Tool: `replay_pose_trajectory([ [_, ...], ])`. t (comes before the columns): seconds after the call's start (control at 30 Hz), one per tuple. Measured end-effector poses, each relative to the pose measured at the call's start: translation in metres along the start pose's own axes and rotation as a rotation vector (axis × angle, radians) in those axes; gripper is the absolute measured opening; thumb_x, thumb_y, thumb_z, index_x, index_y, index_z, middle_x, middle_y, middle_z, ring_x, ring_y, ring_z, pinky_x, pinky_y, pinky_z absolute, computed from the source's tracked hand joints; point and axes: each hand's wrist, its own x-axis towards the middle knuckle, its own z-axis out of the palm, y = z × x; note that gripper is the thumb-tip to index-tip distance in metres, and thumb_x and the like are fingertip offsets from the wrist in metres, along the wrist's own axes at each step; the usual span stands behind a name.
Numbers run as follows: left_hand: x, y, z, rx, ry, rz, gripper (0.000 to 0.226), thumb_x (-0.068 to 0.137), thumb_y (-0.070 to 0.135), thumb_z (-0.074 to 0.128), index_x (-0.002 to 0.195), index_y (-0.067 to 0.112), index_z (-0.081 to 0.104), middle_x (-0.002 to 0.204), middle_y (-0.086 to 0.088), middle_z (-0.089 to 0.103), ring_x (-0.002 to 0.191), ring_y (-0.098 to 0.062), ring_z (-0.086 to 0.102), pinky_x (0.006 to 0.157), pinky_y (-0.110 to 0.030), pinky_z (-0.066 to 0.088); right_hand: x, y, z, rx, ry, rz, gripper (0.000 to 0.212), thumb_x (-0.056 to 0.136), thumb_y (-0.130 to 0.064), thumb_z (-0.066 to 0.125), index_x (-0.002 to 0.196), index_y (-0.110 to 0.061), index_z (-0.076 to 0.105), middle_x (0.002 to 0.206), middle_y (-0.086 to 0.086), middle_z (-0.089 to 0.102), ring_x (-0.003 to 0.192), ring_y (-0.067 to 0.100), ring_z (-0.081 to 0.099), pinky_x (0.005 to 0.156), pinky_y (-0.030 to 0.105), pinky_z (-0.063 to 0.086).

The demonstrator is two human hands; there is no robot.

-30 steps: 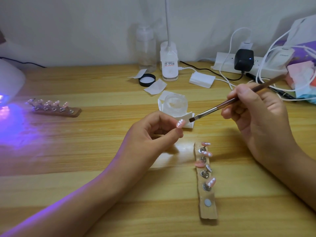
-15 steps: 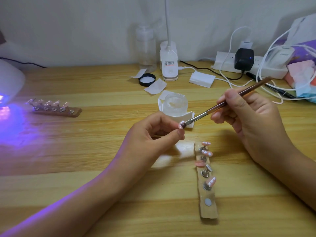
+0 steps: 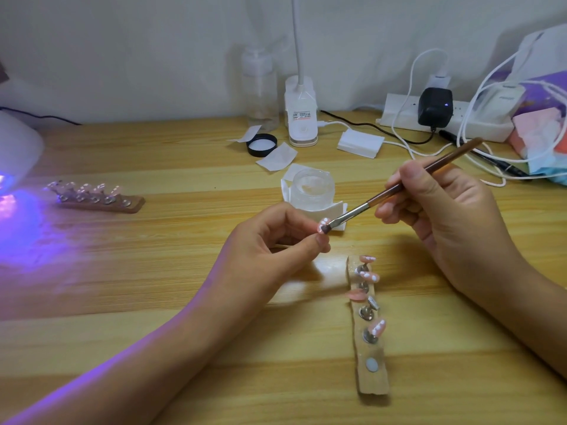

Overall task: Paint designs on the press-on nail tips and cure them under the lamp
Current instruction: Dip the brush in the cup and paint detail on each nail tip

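Note:
My left hand [image 3: 273,243] pinches a small pink nail tip [image 3: 322,226] with white dots on its stand, held up over the table's middle. My right hand [image 3: 445,222] grips a brown-handled brush [image 3: 395,191] like a pen, and the flat bristle tip touches that nail tip. Below the hands lies a wooden holder strip [image 3: 369,342] with several pink nail tips on metal pegs. A second strip [image 3: 98,199] with several tips lies at the left, near the white curing lamp [image 3: 15,154] that casts purple light.
A small clear jar [image 3: 310,191] stands on a white wipe behind the hands. Further back are a black lid [image 3: 261,145], paper wipes, a clear bottle [image 3: 260,90], a desk lamp base [image 3: 302,118], a power strip [image 3: 445,118] with cables and bags at the right.
My right hand has moved left and brought the brush down from just beside the nail tip onto it. My left hand has stayed in place.

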Motion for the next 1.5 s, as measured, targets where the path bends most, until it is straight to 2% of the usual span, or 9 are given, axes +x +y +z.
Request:
replay_pose_trajectory([
  [0.3, -0.001, 0.002, 0.000, -0.012, 0.013, -0.029, 0.003, 0.080, 0.031, 0.070, 0.083, 0.030, 0.070, 0.086, 0.003, 0.076, 0.080, -0.005, 0.067, 0.076, -0.022, 0.053, 0.002, 0.001, -0.001, -0.061, 0.128, -0.052, 0.032, 0.080, -0.046, 0.068, 0.089, -0.014, 0.065, 0.070, 0.005, 0.072, 0.068, 0.015, 0.069, 0.065, 0.021, 0.053],
  [0.43, -0.003, 0.004, 0.001, -0.057, 0.027, -0.017, 0.008, 0.081, 0.026, 0.070, 0.084, 0.034, 0.070, 0.089, 0.002, 0.077, 0.087, -0.006, 0.069, 0.075, -0.017, 0.053, 0.005, 0.000, -0.007, -0.032, 0.173, -0.031, 0.021, 0.087, -0.039, 0.064, 0.085, -0.019, 0.067, 0.072, 0.004, 0.072, 0.070, 0.014, 0.068, 0.068, 0.020, 0.053],
  [0.6, -0.011, 0.014, 0.004, -0.145, 0.033, 0.110, 0.013, 0.082, 0.019, 0.077, 0.081, 0.024, 0.065, 0.092, 0.000, 0.077, 0.089, -0.008, 0.070, 0.076, -0.014, 0.050, 0.006, 0.000, -0.012, 0.032, 0.224, 0.007, 0.020, 0.090, -0.038, 0.063, 0.084, -0.020, 0.068, 0.071, 0.001, 0.072, 0.071, 0.010, 0.068, 0.069, 0.020, 0.054],
  [0.7, -0.024, 0.018, 0.007, 0.083, -0.068, 0.314, 0.009, 0.079, 0.029, 0.074, 0.077, 0.030, 0.065, 0.085, 0.010, 0.061, 0.082, -0.020, 0.057, 0.078, -0.033, 0.047, 0.007, 0.000, -0.014, 0.057, 0.260, 0.024, 0.020, 0.096, -0.033, 0.060, 0.086, -0.016, 0.066, 0.070, 0.001, 0.072, 0.070, 0.010, 0.068, 0.068, 0.019, 0.054],
  [0.87, -0.039, 0.020, 0.014, 0.505, -0.327, 0.526, 0.014, 0.082, 0.029, 0.077, 0.074, 0.021, 0.068, 0.068, 0.003, 0.051, 0.069, -0.016, 0.049, 0.066, -0.022, 0.037, 0.005, -0.004, -0.016, 0.068, 0.304, 0.046, 0.021, 0.098, -0.030, 0.058, 0.087, -0.014, 0.066, 0.070, 0.001, 0.072, 0.070, 0.009, 0.068, 0.066, 0.018, 0.053],
  [1.0, -0.037, 0.014, 0.015, 0.600, -0.397, 0.488, 0.015, 0.081, 0.029, 0.080, 0.073, 0.019, 0.073, 0.063, 0.007, 0.054, 0.066, -0.010, 0.048, 0.062, -0.015, 0.035, 0.001, -0.005, -0.017, 0.056, 0.304, 0.043, 0.020, 0.097, -0.031, 0.058, 0.089, -0.014, 0.066, 0.071, 0.001, 0.073, 0.071, 0.010, 0.069, 0.066, 0.018, 0.054],
  [1.13, -0.029, 0.014, 0.002, 0.586, -0.502, 0.385, 0.009, 0.081, 0.032, 0.078, 0.082, 0.023, 0.077, 0.063, 0.015, 0.048, 0.066, -0.006, 0.047, 0.061, -0.022, 0.039, 0.003, -0.004, -0.017, 0.050, 0.297, 0.043, 0.020, 0.096, -0.032, 0.059, 0.089, -0.014, 0.065, 0.071, 0.002, 0.073, 0.071, 0.011, 0.070, 0.066, 0.018, 0.054],
  [1.3, -0.020, 0.008, -0.006, 0.647, -0.189, 0.297, 0.009, 0.079, 0.036, 0.075, 0.083, 0.029, 0.073, 0.067, 0.011, 0.052, 0.066, -0.005, 0.048, 0.061, -0.013, 0.033, 0.005, -0.002, -0.016, 0.051, 0.275, 0.032, 0.025, 0.088, -0.040, 0.063, 0.088, -0.015, 0.066, 0.071, 0.003, 0.073, 0.073, 0.012, 0.070, 0.066, 0.019, 0.054],
  [1.5, -0.023, 0.007, 0.005, 0.824, -0.137, 0.322, 0.026, 0.079, 0.054, 0.066, 0.098, 0.037, 0.067, 0.082, 0.020, 0.051, 0.084, -0.001, 0.050, 0.068, -0.021, 0.043, 0.004, -0.001, -0.015, -0.023, 0.260, -0.018, 0.017, 0.098, -0.031, 0.056, 0.094, -0.017, 0.065, 0.077, 0.002, 0.074, 0.078, 0.012, 0.070, 0.071, 0.020, 0.054],
])
